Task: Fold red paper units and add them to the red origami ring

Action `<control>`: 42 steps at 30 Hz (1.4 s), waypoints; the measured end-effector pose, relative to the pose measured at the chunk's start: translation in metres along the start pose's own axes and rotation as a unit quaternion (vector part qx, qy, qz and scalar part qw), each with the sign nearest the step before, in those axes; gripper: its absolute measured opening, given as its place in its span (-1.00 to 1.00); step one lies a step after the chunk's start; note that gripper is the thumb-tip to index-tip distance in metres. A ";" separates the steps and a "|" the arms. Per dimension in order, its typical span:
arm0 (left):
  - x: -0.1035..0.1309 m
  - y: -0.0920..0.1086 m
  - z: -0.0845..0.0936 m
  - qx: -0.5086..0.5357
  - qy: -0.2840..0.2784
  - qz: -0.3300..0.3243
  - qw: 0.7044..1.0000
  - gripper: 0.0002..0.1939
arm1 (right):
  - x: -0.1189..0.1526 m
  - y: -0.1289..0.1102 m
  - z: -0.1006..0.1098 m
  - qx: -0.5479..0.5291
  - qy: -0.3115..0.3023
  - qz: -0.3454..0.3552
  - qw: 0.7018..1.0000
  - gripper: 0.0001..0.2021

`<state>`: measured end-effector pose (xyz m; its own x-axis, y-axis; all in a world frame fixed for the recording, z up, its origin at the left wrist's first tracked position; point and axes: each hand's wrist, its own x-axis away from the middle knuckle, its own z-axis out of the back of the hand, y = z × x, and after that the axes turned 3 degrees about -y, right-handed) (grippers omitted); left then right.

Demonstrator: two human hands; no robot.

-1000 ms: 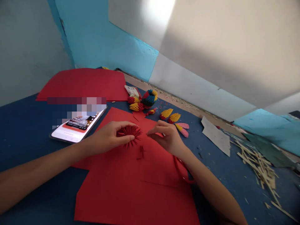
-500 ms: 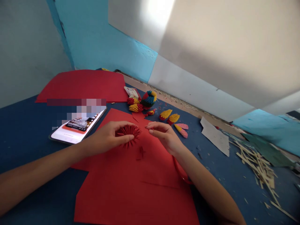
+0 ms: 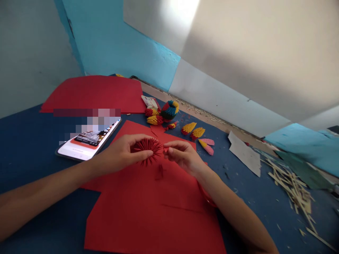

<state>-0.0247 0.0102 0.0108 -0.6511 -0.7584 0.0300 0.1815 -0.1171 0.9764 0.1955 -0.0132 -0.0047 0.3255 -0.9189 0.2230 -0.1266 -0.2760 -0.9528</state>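
Observation:
A round, spiky ring of folded red paper (image 3: 148, 147) is held between the thumb and fingers of my left hand (image 3: 127, 151). Just right of it, my right hand (image 3: 182, 155) pinches a small red paper piece (image 3: 165, 149) at its fingertips, close to the ring's right edge. Whether the piece touches the ring cannot be made out. Both hands are above red paper sheets (image 3: 148, 215). A few small red scraps (image 3: 160, 172) lie on the sheets below the ring.
A phone (image 3: 87, 141) with a lit screen lies left. Behind stand a red paper stack (image 3: 92, 93), a multicoloured folded-paper figure (image 3: 170, 110) and yellow-red cones (image 3: 189, 128). Right are grey paper (image 3: 245, 153) and pale strips (image 3: 292, 187). A red ring-shaped handle (image 3: 208, 197) shows beside my right forearm.
My right hand has turned slightly, and the small red piece at its fingertips now shows more plainly, near the ring. My left hand still holds the ring. The view has shifted a little.

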 end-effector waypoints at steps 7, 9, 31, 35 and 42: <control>0.002 0.002 -0.001 0.018 -0.004 -0.014 1.000 -0.73 | -0.001 0.005 -0.003 -0.027 0.005 0.009 1.000 -0.71; 0.003 0.003 -0.001 0.018 -0.005 -0.017 1.000 -0.74 | -0.001 0.005 -0.003 -0.027 0.003 0.012 1.000 -0.71; -0.001 0.001 -0.001 0.030 0.019 -0.051 0.998 -0.77 | -0.001 0.010 0.003 -0.030 -0.038 0.051 0.998 -0.84; -0.001 0.001 -0.001 0.010 0.017 -0.055 0.998 -0.73 | 0.000 0.012 0.004 -0.017 -0.038 0.055 0.998 -0.85; 0.000 0.000 -0.001 0.006 0.019 -0.045 0.999 -0.70 | -0.001 0.016 0.007 0.004 -0.034 0.059 0.998 -0.84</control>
<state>-0.0237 0.0097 0.0104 -0.6356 -0.7691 -0.0667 0.1145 -0.1794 0.9771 0.1999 -0.0142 -0.0213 0.3714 -0.9237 0.0940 -0.1602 -0.1634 -0.9735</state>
